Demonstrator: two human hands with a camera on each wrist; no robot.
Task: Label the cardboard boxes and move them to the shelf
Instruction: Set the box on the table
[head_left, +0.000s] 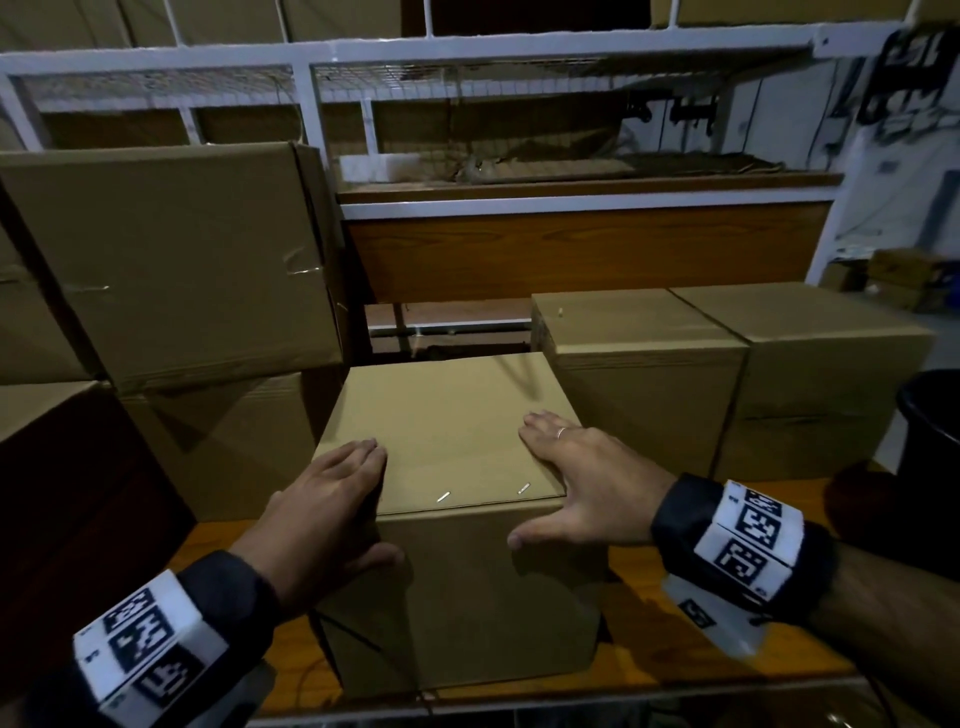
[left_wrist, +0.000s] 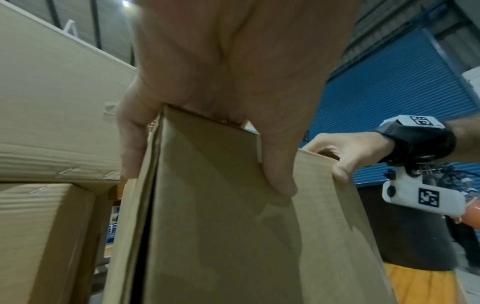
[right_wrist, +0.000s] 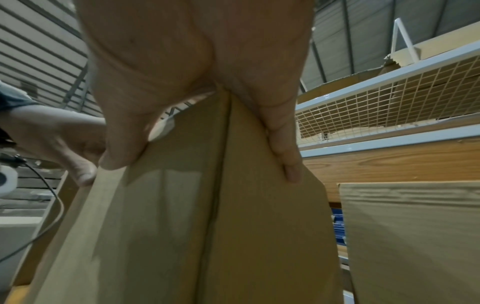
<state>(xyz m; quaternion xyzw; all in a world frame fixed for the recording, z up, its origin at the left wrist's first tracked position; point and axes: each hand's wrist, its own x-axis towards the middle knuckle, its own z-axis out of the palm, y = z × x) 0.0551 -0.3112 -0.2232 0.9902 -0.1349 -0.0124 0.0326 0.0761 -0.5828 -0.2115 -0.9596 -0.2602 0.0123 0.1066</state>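
While we stand at the wooden desk (head_left: 675, 623), our 2 hands clamp the middle cardboard box (head_left: 457, 571) by its near top corners. It stands upright at the desk's front edge, with more boxes touching or just beside it toward the back.

Our left hand (head_left: 322, 514) wraps the left corner: its fingers (head_left: 363, 454) lie together on the lid and the thumb (head_left: 374, 558) presses the front face. The left wrist view shows the same hand (left_wrist: 228, 82) hooked over the corner, fingers down one side, thumb down the other. Our right hand (head_left: 582, 478) mirrors it on the right corner, fingers flat and slightly spread on the lid, thumb (head_left: 540, 535) down the front. In the right wrist view that hand (right_wrist: 197, 82) straddles the box's vertical edge.

We judge that this 2-corner hold is meant to steady or lift the box squarely, since it looks too wide for 1 hand. The white wire shelf (head_left: 519, 52) rises behind the desk, so it is probably the destination.

No label shows on any face we can see, and no printing or brand can be read on the cardboard. 2 staples (head_left: 483, 492) sit near the lid's front edge. The only markings are black-and-white square codes on our wristbands (head_left: 748, 530), which carry no readable words.
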